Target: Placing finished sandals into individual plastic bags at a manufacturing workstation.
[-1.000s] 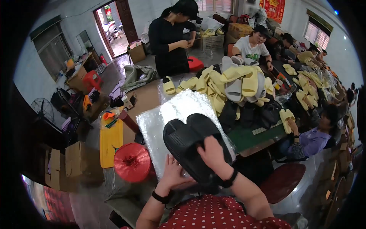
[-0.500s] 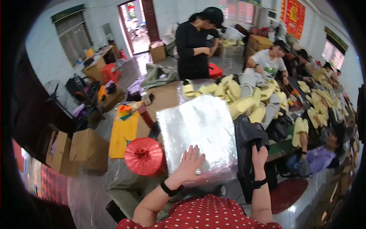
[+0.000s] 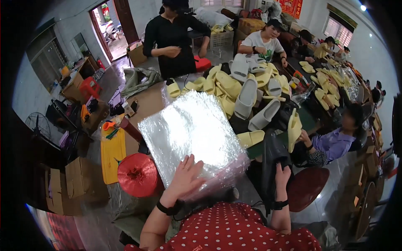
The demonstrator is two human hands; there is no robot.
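Observation:
My left hand [image 3: 186, 175] lies flat with its fingers apart on a stack of shiny clear plastic bags [image 3: 180, 121]. At the right of the stack, my right hand [image 3: 283, 178] grips a pair of black slippers [image 3: 274, 150] by the end nearest me. The slippers are tilted, so their side shows, and part of them is hidden by my fingers. Beyond the stack and the slippers lies a heap of yellow slippers [image 3: 228, 85] with grey slippers [image 3: 246, 98] among them.
Left of the bags sit a red roll of plastic twine [image 3: 138, 175] and a yellow board [image 3: 112, 154]. A co-worker in purple [image 3: 337, 144] holds a yellow slipper [image 3: 294, 129] close to my right hand. A red stool [image 3: 309, 188] stands beside my right arm.
My view has swung to the right, shifting the scene leftward. The black slippers have tipped onto their side in my right hand. My left hand stays on the bags.

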